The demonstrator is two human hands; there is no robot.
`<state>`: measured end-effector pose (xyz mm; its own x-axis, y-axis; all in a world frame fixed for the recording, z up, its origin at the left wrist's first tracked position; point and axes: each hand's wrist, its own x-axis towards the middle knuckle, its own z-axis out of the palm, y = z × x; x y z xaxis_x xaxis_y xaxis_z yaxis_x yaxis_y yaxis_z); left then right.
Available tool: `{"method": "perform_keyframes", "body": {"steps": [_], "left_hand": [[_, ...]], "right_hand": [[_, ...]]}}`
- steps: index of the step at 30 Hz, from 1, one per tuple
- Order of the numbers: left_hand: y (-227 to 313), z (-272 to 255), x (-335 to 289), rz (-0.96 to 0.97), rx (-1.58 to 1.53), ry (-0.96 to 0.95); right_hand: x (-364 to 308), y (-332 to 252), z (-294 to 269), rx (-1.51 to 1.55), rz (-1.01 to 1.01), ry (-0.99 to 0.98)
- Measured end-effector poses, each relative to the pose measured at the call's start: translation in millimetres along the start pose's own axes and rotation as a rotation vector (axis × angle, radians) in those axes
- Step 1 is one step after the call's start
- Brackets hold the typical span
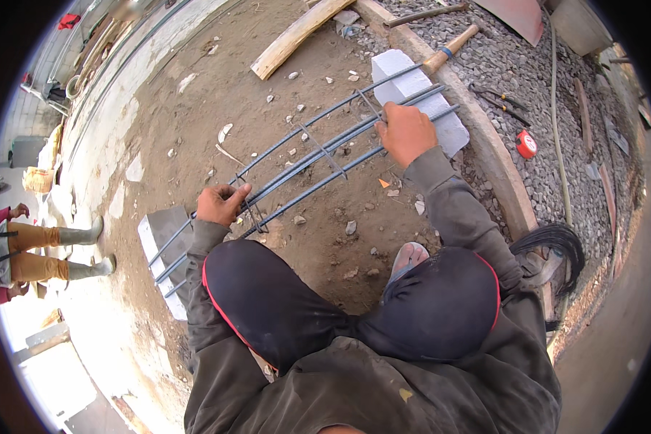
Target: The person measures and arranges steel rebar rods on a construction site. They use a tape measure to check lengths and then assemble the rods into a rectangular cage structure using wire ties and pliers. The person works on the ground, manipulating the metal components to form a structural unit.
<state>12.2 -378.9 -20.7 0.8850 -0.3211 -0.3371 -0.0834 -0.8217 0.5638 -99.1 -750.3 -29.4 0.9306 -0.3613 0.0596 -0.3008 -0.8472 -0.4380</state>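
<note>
A long cage of steel rebar (pixel 291 181) lies aslant before me, with several parallel bars and thin square stirrups (pixel 324 149) around them. Its left end rests on a pale block (pixel 165 220), its right end on a white block (pixel 447 124). My left hand (pixel 223 204) is closed on the cage near the left block, beside a stirrup. Close to the white block, my right hand (pixel 406 134) also grips the cage, its fingertips curled at the bars and partly hidden.
A wooden-handled tool (pixel 452 49), pincers (pixel 503 101), a red tape measure (pixel 526 145) and a coil of black wire (pixel 557 249) lie to the right, by a concrete kerb (pixel 510 192) and gravel. A plank (pixel 300 35) lies ahead. Someone in boots (pixel 87 267) stands at left.
</note>
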Motion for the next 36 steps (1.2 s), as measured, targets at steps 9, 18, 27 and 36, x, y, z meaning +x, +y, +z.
{"method": "perform_keyframes", "body": {"steps": [9,18,27,36], "left_hand": [[-26,3,5,0.158,0.100,0.373],[-50,-10,26,0.369,0.164,0.392],[-54,-4,-38,0.265,-0.076,0.486],[12,-77,-98,0.196,-0.390,0.451]], "right_hand": [[-22,3,-1,0.144,0.026,0.106],[-43,16,3,0.089,-0.036,0.164],[-42,61,-24,0.698,0.104,0.264],[-67,353,-58,-0.330,0.479,0.097]]}}
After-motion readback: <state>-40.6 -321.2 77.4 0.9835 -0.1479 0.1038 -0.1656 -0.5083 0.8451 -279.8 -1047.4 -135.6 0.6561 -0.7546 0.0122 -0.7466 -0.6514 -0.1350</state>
